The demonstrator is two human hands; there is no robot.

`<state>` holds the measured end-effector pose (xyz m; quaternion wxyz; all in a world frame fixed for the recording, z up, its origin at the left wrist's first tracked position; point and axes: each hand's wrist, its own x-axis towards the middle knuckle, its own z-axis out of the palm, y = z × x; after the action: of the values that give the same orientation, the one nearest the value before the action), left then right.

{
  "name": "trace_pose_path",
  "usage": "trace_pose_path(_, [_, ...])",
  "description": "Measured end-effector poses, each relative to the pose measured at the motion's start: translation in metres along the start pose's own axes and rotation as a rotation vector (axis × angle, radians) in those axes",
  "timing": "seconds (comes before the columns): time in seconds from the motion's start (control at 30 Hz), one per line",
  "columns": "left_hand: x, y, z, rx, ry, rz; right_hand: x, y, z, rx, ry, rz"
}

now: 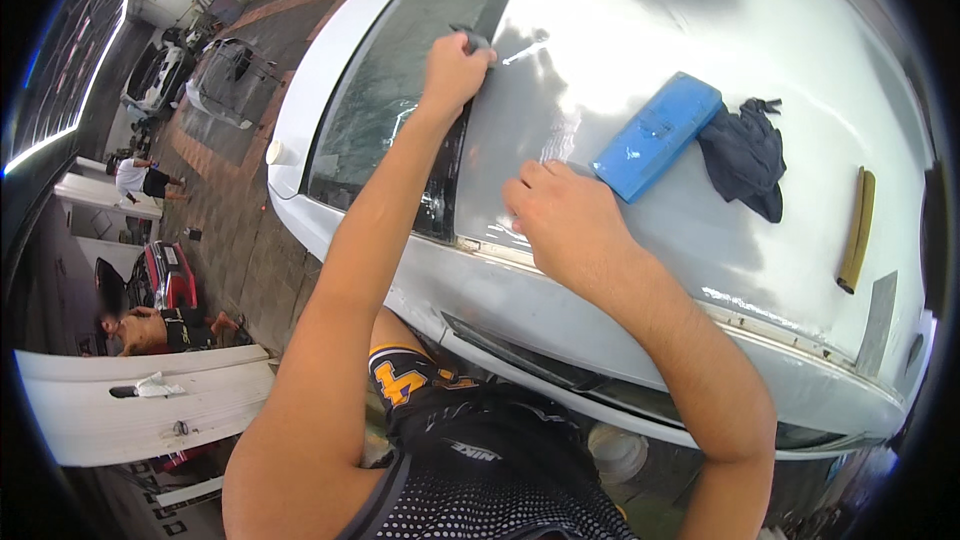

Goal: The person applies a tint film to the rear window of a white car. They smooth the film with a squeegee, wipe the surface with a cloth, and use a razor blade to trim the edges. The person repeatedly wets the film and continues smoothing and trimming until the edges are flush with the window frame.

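At upper centre, dark pad (472,38) is pinched by left hand (458,72); right hand (566,218) is curled, contents unclear; patchy roof (520,115) is judged part-worked, part left.

The car roof (545,125) is mottled in silver-grey and white. Bright blue is shown by the block (655,138) at 2 o'clock, and charcoal by the cloth (745,155) toward the block's 3 o'clock side. Olive-brown is carried by the strip (857,230) at 3 o'clock. At 6 o'clock, a black top (495,470) is dotted with white; at 7, black shorts (402,377) are trimmed in yellow and white. The floor (250,195) at 10 o'clock is banded in brick red on grey-brown.
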<state>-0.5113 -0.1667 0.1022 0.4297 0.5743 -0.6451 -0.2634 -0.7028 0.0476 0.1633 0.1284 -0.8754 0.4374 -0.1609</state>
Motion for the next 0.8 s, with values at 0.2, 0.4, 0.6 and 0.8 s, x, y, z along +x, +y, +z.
trace_pose_path(0.2, [0.007, 0.024, -0.004, 0.059, 0.047, -0.035, 0.000, 0.007, -0.004, 0.051, -0.026, 0.018])
trace_pose_path(0.4, [-0.046, 0.007, -0.038, -0.037, 0.169, -0.017, 0.001, 0.006, -0.005, 0.061, -0.009, 0.000])
trace_pose_path(0.6, [-0.072, -0.008, -0.027, -0.293, 0.114, -0.127, 0.000, 0.003, -0.010, 0.031, -0.033, 0.008])
trace_pose_path(0.8, [-0.070, -0.016, -0.039, -0.004, 0.093, -0.147, -0.001, 0.005, -0.005, 0.029, -0.008, -0.011])
